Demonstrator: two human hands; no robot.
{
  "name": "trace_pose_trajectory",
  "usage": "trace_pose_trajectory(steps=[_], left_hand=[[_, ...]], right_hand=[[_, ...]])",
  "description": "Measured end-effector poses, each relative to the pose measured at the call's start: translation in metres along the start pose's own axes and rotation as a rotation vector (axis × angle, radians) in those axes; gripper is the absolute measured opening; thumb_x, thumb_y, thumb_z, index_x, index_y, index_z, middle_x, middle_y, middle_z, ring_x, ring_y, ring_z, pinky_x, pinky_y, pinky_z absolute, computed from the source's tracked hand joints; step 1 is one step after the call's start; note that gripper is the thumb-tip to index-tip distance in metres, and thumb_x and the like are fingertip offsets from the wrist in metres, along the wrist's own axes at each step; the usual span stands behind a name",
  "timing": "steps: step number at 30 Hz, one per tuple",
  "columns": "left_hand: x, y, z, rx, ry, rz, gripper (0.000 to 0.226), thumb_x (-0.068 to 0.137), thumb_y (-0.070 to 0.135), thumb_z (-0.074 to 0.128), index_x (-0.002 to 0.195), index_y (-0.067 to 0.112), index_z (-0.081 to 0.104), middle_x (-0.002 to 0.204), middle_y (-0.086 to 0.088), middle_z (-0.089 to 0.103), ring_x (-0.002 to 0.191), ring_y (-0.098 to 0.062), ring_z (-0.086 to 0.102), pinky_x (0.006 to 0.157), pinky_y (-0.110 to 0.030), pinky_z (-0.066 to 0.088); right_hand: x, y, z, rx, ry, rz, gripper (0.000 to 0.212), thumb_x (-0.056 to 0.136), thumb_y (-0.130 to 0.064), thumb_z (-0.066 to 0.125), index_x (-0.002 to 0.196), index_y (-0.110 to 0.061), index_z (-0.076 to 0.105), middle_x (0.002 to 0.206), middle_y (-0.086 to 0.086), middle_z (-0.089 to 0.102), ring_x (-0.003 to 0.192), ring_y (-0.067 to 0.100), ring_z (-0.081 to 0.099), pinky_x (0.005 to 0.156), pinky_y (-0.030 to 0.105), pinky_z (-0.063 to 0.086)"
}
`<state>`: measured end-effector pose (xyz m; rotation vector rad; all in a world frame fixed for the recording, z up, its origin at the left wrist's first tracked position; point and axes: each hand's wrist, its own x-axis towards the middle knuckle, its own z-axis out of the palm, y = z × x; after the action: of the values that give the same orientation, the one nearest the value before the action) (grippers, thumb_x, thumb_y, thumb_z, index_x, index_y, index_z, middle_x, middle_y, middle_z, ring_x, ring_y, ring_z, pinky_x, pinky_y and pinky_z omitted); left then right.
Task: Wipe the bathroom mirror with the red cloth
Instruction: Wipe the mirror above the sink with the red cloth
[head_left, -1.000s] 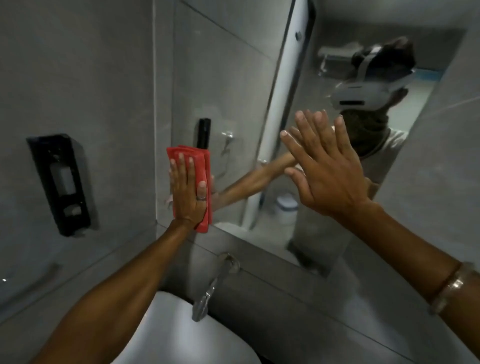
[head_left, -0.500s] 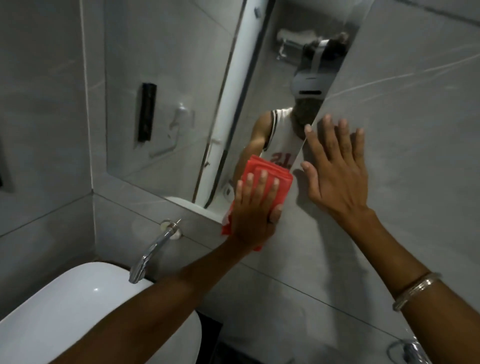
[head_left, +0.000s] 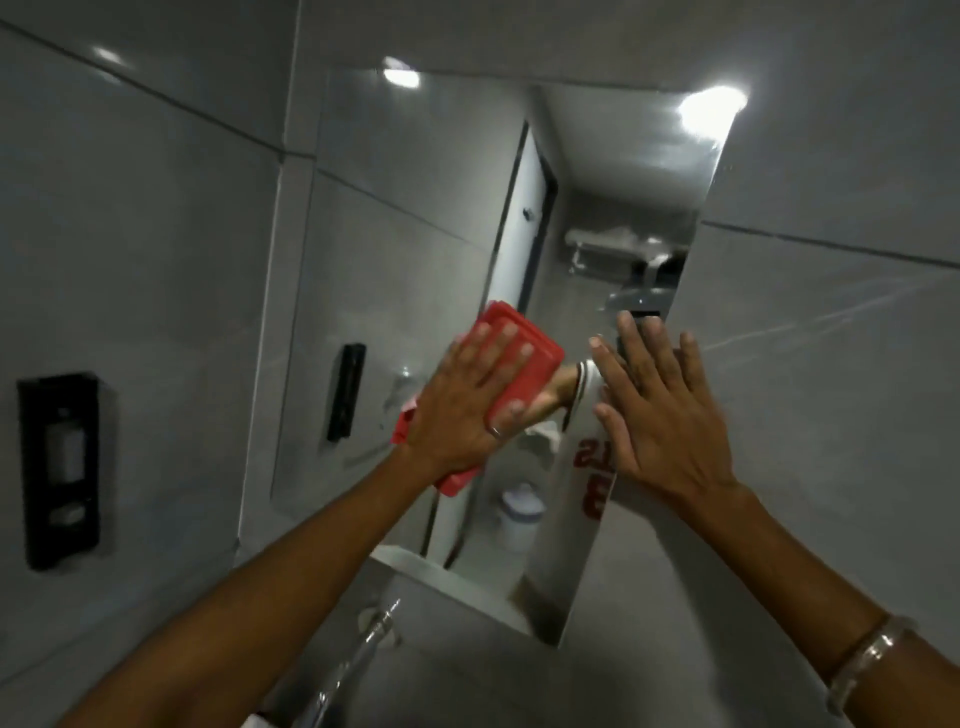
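The bathroom mirror (head_left: 415, 218) hangs on the grey tiled wall and fills the middle of the view. A folded red cloth (head_left: 530, 358) lies flat against the glass near its middle. My left hand (head_left: 467, 405) presses on the cloth with fingers spread, a ring on one finger. My right hand (head_left: 660, 415) rests flat and open at the mirror's right edge, partly on the glass and partly on the tile, holding nothing. A bangle sits on my right wrist. The mirror reflects my arm and a white jersey.
A black soap dispenser (head_left: 60, 467) is fixed to the left wall. A chrome tap (head_left: 358, 654) sticks out of the wall below the mirror, with the white basin edge (head_left: 257, 721) at the bottom. Grey tile (head_left: 831, 364) spreads right of the mirror.
My left hand has slid the red cloth up from the mirror's lower right corner to its middle. The view has tilted upward, and my right hand stays flat at the right edge.
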<state>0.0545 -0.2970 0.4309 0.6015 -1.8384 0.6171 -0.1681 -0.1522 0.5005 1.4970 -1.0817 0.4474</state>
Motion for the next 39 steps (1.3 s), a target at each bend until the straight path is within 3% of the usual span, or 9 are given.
trace_pose_trajectory(steps=[3, 7, 10, 15, 19, 24, 30, 33, 39], left_hand=[[0.034, -0.044, -0.031, -0.002, 0.024, -0.229, 0.068, 0.107, 0.045, 0.032, 0.166, 0.018, 0.014, 0.175, -0.008, 0.01, 0.163, -0.026, 0.001, 0.133, -0.047, 0.001], [0.087, -0.083, -0.066, -0.1, 0.17, -0.569, 0.064, 0.109, 0.045, 0.021, 0.167, 0.02, 0.01, 0.176, -0.006, 0.005, 0.164, -0.026, 0.001, 0.133, -0.052, 0.004], [0.137, -0.092, -0.079, -0.101, 0.201, -0.601, 0.063, 0.11, 0.045, 0.016, 0.167, 0.022, 0.001, 0.176, -0.004, -0.004, 0.163, -0.025, -0.006, 0.133, -0.055, -0.002], [0.195, -0.076, -0.086, -0.06, 0.191, -0.479, 0.068, 0.107, 0.051, 0.009, 0.167, 0.021, -0.001, 0.176, -0.007, -0.006, 0.163, -0.028, -0.008, 0.132, -0.057, -0.005], [0.239, -0.032, -0.083, 0.006, 0.127, -0.188, 0.081, 0.101, 0.068, -0.003, 0.166, 0.02, -0.005, 0.175, -0.009, -0.011, 0.163, -0.03, -0.009, 0.132, -0.058, -0.004], [0.26, 0.03, -0.057, 0.065, 0.094, 0.105, 0.068, 0.111, 0.052, 0.016, 0.167, 0.016, 0.005, 0.176, -0.012, -0.001, 0.163, -0.033, -0.003, 0.132, -0.058, 0.003], [0.202, 0.071, -0.037, 0.075, 0.069, 0.121, 0.067, 0.111, 0.05, 0.023, 0.167, 0.013, 0.013, 0.175, -0.016, 0.007, 0.163, -0.035, 0.004, 0.132, -0.056, 0.006], [0.143, 0.092, -0.014, 0.048, 0.034, 0.225, 0.065, 0.111, 0.05, 0.026, 0.165, 0.015, 0.021, 0.174, -0.016, 0.015, 0.162, -0.037, 0.011, 0.13, -0.059, 0.013], [0.023, 0.099, 0.03, -0.007, -0.013, 0.352, 0.069, 0.107, 0.056, 0.041, 0.162, 0.016, 0.032, 0.173, -0.013, 0.018, 0.162, -0.035, 0.011, 0.132, -0.056, 0.011]], right_hand=[[0.027, 0.0, -0.005, 0.0, 0.025, 0.031, 0.065, 0.105, -0.045, 0.033, 0.162, -0.014, 0.031, 0.171, 0.018, 0.018, 0.159, 0.037, 0.015, 0.129, 0.056, 0.009], [0.044, 0.016, -0.017, 0.004, 0.003, 0.067, 0.066, 0.103, -0.046, 0.031, 0.161, -0.015, 0.031, 0.171, 0.018, 0.019, 0.159, 0.037, 0.015, 0.129, 0.057, 0.012], [0.049, 0.038, -0.024, -0.001, 0.005, 0.096, 0.065, 0.103, -0.047, 0.03, 0.16, -0.016, 0.034, 0.171, 0.016, 0.02, 0.159, 0.034, 0.013, 0.128, 0.057, 0.014], [0.046, 0.07, -0.031, 0.022, 0.031, 0.2, 0.066, 0.104, -0.047, 0.026, 0.163, -0.017, 0.028, 0.173, 0.012, 0.011, 0.161, 0.028, 0.004, 0.13, 0.052, 0.004], [0.036, 0.077, -0.027, 0.031, 0.005, 0.25, 0.067, 0.104, -0.049, 0.02, 0.165, -0.019, 0.018, 0.174, 0.01, -0.001, 0.162, 0.028, -0.004, 0.131, 0.049, -0.004], [0.023, 0.078, -0.022, 0.025, 0.015, 0.37, 0.069, 0.104, -0.05, 0.02, 0.166, -0.019, 0.013, 0.174, 0.011, -0.001, 0.161, 0.026, -0.008, 0.131, 0.049, -0.004], [-0.005, 0.07, -0.014, 0.024, 0.05, 0.356, 0.066, 0.105, -0.047, 0.025, 0.164, -0.018, 0.018, 0.173, 0.012, 0.008, 0.161, 0.025, -0.004, 0.132, 0.047, 0.0], [-0.017, 0.066, -0.01, 0.093, 0.101, 0.27, 0.063, 0.109, -0.044, 0.023, 0.161, -0.01, 0.03, 0.17, 0.021, 0.019, 0.16, 0.035, 0.011, 0.131, 0.049, 0.008], [-0.049, 0.051, -0.011, 0.28, 0.128, 0.159, 0.036, 0.107, -0.032, 0.038, 0.132, -0.009, 0.049, 0.162, 0.026, 0.032, 0.157, 0.035, 0.019, 0.13, 0.049, 0.018]])
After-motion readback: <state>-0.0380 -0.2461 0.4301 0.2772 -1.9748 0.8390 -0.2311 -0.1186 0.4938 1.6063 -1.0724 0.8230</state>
